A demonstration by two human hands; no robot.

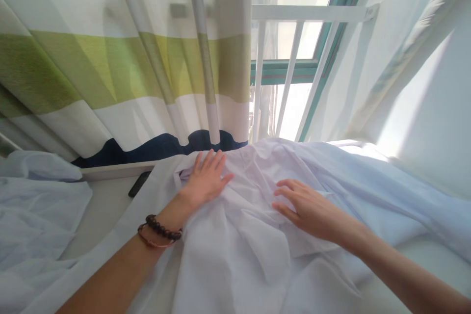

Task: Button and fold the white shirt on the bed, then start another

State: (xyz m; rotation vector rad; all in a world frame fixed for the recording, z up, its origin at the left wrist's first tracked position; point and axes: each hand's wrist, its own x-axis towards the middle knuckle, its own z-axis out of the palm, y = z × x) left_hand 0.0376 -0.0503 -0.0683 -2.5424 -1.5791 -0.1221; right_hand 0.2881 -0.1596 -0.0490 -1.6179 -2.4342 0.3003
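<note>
A white long-sleeved garment (235, 250) lies spread and wrinkled over the surface in front of me; whether it is a shirt or a coat I cannot tell. On its upper left part my left hand (206, 176) rests palm down, fingers stretched and thumb out to the side. Bracelets circle that wrist. Over the middle right of the garment is my right hand (303, 206), its fingers apart and loosely bent, with no cloth visibly gripped. One sleeve (412, 191) runs off to the right, and another length of cloth reaches toward the lower left.
More white cloth (33, 216) lies bunched at the left. A dark phone-like object (139, 184) sits by the raised edge (110, 171) of the surface. Behind hang white-and-green curtains (128, 68); a white railing (312, 13) crosses the window, and a wall (434, 88) stands at the right.
</note>
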